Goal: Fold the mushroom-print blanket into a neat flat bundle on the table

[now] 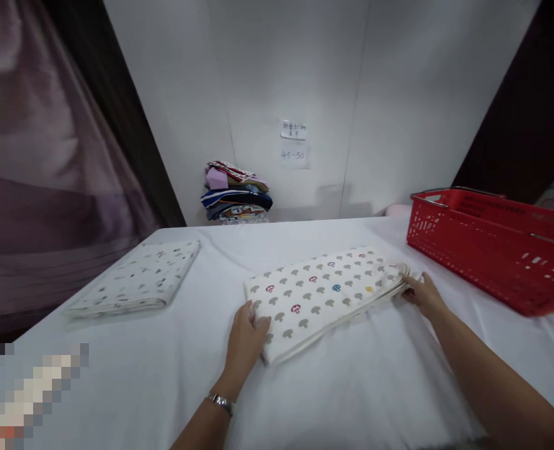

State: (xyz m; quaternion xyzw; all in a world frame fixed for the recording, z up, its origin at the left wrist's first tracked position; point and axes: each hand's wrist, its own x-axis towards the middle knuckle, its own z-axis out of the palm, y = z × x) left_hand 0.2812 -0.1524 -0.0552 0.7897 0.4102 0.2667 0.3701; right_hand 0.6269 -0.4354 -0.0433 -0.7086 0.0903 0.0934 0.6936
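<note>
A white cloth (324,294) printed with grey, red, blue and yellow mushrooms lies folded in layers in front of me. My left hand (249,334) grips its near left edge, thumb on top; some of its fingertips are hidden. At the other end, my right hand (424,297) is closed around the bunched corner, where several layers gather and lift slightly off the table. To the left, apart from both hands, a second folded white cloth (139,278) with small dark and green marks lies flat.
A white sheet covers the table (202,375). On the right stands a red plastic basket (483,250) with metal handles. Behind the table's far edge is a stack of folded fabrics (237,194) against the wall, near paper labels (294,147). A pinkish curtain (47,156) hangs at left.
</note>
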